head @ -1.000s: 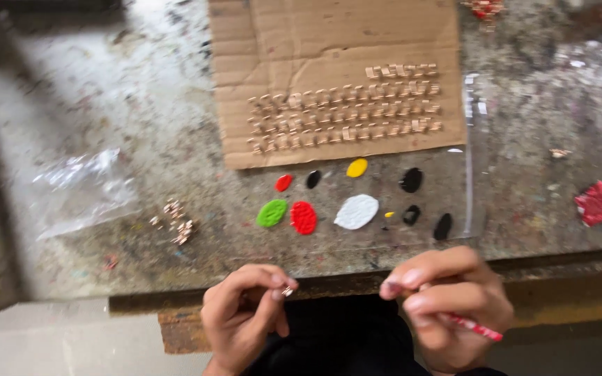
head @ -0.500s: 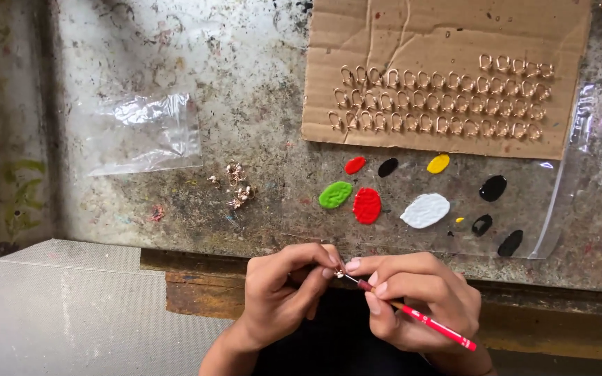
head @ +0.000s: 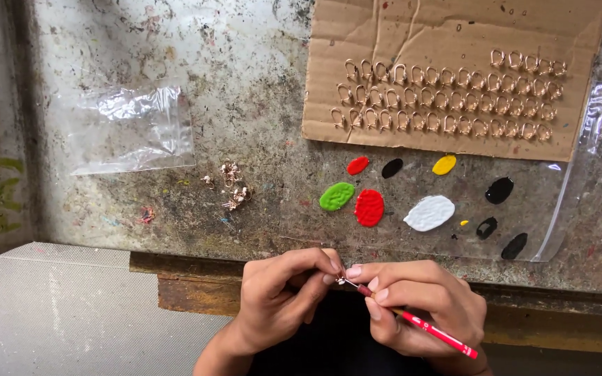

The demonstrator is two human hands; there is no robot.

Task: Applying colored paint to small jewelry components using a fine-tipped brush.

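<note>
Left hand pinches tiny shiny metal piece at fingertips. Right hand holds thin red brush, tip touching piece. Both hands just below table edge. On table: clear plastic sheet with paint blobs, green, red, white, yellow, black. Cardboard above, rows of small gold hooks on it. Empty clear bag at left. Little pile of gold bits near it.

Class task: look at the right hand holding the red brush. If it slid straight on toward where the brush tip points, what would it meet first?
The right hand would probably first meet the small metal piece pinched by the left hand.
</note>
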